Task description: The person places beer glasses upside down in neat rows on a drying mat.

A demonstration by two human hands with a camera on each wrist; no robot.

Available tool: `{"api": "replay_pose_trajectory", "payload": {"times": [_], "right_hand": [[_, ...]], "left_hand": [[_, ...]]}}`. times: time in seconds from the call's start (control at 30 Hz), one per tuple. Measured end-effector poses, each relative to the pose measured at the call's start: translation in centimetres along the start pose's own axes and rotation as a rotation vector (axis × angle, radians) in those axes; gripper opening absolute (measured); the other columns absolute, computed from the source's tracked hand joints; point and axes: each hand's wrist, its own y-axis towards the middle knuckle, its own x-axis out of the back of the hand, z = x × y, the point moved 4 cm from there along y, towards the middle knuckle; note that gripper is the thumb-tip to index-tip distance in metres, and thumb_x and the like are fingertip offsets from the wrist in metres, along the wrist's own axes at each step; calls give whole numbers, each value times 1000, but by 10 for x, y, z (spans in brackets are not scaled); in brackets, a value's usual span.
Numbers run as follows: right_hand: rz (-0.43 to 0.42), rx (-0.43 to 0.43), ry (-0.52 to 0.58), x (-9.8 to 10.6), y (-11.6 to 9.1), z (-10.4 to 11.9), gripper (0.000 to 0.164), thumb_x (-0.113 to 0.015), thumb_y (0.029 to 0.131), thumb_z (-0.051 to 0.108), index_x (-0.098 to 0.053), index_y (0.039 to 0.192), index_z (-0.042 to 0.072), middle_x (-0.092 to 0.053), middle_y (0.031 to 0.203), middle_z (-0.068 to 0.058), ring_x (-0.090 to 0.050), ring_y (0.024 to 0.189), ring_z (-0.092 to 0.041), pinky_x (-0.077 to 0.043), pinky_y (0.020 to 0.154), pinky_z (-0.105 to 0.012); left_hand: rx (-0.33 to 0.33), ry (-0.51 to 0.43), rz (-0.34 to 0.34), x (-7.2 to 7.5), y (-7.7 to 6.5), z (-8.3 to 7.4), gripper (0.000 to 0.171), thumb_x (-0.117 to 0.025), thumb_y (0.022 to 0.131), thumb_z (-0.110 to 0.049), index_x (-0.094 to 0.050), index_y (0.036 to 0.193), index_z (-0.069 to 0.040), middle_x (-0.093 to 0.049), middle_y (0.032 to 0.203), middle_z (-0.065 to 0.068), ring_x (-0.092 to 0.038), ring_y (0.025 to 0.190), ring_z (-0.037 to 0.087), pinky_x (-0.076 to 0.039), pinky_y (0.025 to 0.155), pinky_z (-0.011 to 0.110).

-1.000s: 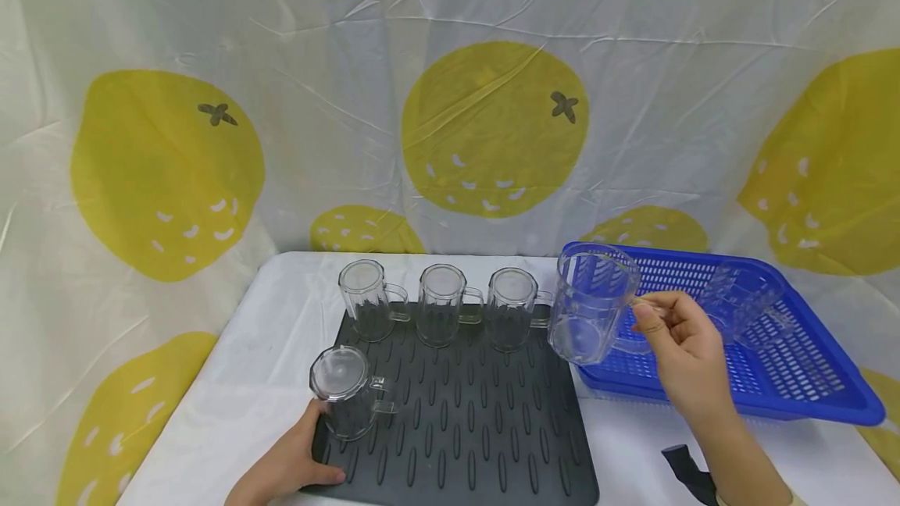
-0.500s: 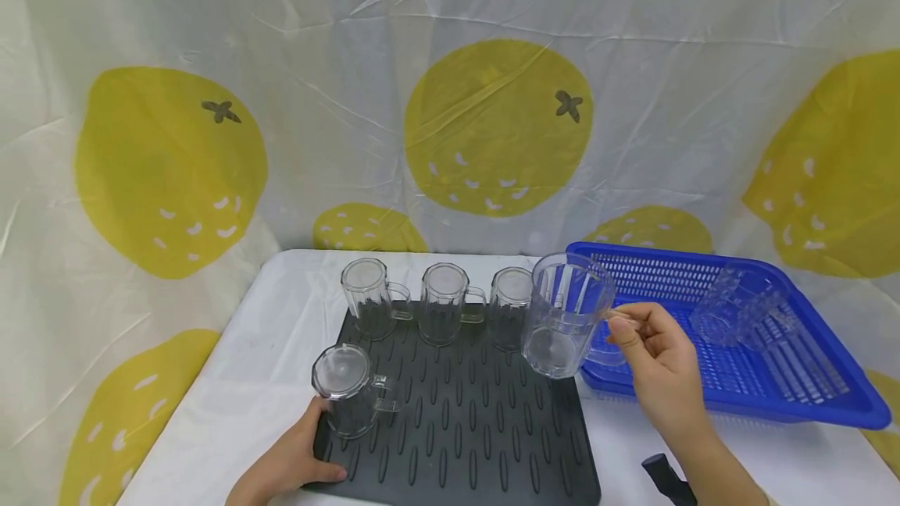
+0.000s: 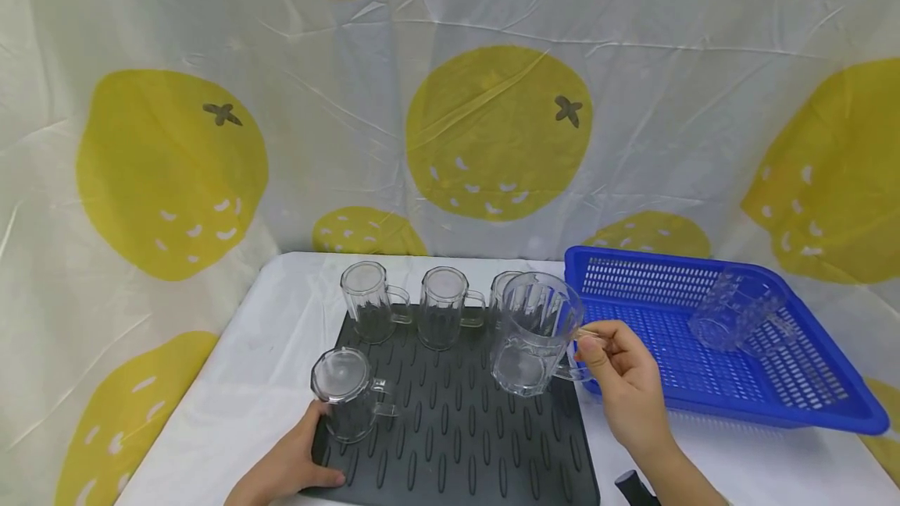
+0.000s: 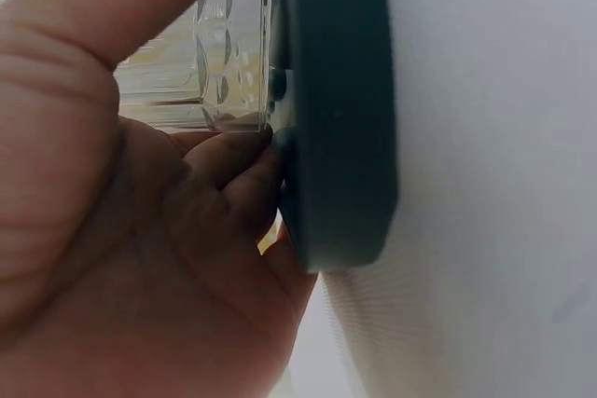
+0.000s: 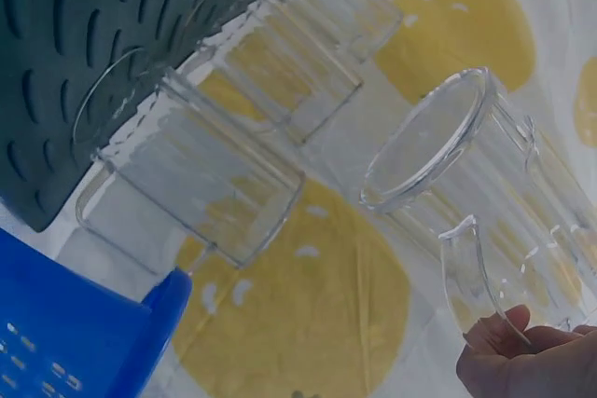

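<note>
My right hand (image 3: 628, 381) pinches the handle of a clear glass mug (image 3: 537, 326), held over the right part of a dark grey ridged mat (image 3: 450, 420). In the right wrist view, the fingers (image 5: 534, 361) are at this handle. My left hand (image 3: 284, 455) rests at the mat's front left corner, thumb on its surface and fingers beside another glass mug (image 3: 344, 393). The left wrist view shows the fingers (image 4: 252, 184) against the mat's edge (image 4: 340, 137). Along the back of the mat stand glass mugs (image 3: 370, 303), (image 3: 443, 307), the rightmost partly hidden behind the held one.
A blue plastic basket (image 3: 703, 404) stands right of the mat, with one glass mug (image 3: 734, 311) lying inside. A white cloth (image 3: 211, 381) covers the table. A curtain with yellow fruit prints (image 3: 499, 131) hangs behind. Something black (image 3: 636, 488) shows by the right forearm.
My right hand has carried the mug left and toward me, from over the basket's edge to over the mat. My left hand has stayed in place.
</note>
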Motion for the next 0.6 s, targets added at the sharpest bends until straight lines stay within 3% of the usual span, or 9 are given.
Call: {"api": "replay_pose_trajectory", "payload": {"times": [0.33,0.6], "right_hand": [[18,-45,-2,-20,-6,-14,11,-43,93,-9,-51,100,-11,-60,92,-6,-55,79,-16,-46,72,-21],[23,-68,25,-30,-10,-23,11,-43,93,-9,-52,99,-12,-60,90,-9,-55,78,-16,-47,72,-22]], "left_hand": [[-40,19,22,1,-2,-2,91,-85,58,-38,-29,124,-9,-47,124,22,-46,109,31,-39,87,50],[-11,11,6,1,-1,-1,96,-86,56,-38,-30,127,-8,-43,129,27,-43,116,38,-34,91,58]]}}
